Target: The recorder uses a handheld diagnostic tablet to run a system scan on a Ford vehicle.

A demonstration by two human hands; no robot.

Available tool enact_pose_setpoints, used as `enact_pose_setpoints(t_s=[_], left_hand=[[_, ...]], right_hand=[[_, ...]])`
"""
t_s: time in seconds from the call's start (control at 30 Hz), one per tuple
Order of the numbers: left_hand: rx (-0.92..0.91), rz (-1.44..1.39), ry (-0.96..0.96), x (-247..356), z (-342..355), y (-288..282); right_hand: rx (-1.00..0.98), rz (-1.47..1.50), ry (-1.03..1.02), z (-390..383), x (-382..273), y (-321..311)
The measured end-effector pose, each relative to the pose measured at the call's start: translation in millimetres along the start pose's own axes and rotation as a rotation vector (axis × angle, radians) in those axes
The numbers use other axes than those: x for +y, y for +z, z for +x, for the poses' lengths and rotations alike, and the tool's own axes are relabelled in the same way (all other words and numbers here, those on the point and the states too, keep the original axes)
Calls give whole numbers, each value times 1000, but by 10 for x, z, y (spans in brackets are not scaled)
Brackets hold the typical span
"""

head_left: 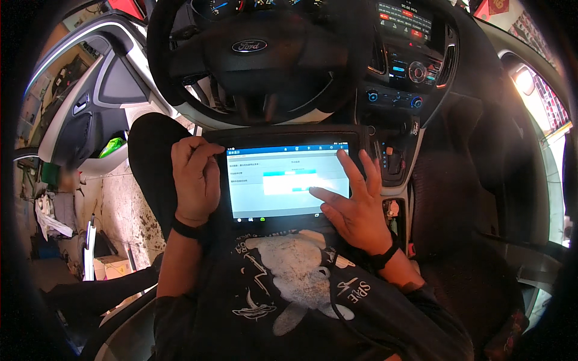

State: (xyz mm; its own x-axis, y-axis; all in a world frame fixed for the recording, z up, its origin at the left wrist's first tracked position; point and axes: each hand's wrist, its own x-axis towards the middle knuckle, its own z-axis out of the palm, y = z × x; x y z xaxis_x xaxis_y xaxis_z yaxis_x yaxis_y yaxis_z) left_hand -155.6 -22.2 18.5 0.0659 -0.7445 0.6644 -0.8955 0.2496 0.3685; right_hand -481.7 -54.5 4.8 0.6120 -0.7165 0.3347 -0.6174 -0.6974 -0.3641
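Observation:
A black-framed diagnostic tablet [250, 201] rests on my lap, just below the steering wheel [253, 60]. Its lit screen shows a list page with a blue bar along the top and a bright pop-up box in the middle. My left hand [197, 177] grips the tablet's left edge, fingers curled near the upper corner. Over the right part of the screen lies my right hand [360, 210], its fingers spread. The index fingertip is at a blue button low in the pop-up; whether it presses the glass I cannot tell. Both wrists wear dark bands.
I sit in a car's driver seat. At the left the door [90, 108] hangs open onto a cluttered floor. The gear lever [394, 159] and centre console stand right of the tablet, below the lit dashboard display [403, 27]. A dark passenger seat [451, 198] is farther right.

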Motion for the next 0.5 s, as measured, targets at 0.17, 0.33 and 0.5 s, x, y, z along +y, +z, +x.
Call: enact_pose_setpoints(t_s=[0.17,0.33,0.5], left_hand=[[-17,-46,-84,-8,-33,-4],[11,-25,-205,-10,-36,1],[-30,-9,-201,-5,-6,-8]], right_hand=[[104,154,82,-33,149,91],[193,266,205,-54,287,214],[220,339,215,-64,328,253]])
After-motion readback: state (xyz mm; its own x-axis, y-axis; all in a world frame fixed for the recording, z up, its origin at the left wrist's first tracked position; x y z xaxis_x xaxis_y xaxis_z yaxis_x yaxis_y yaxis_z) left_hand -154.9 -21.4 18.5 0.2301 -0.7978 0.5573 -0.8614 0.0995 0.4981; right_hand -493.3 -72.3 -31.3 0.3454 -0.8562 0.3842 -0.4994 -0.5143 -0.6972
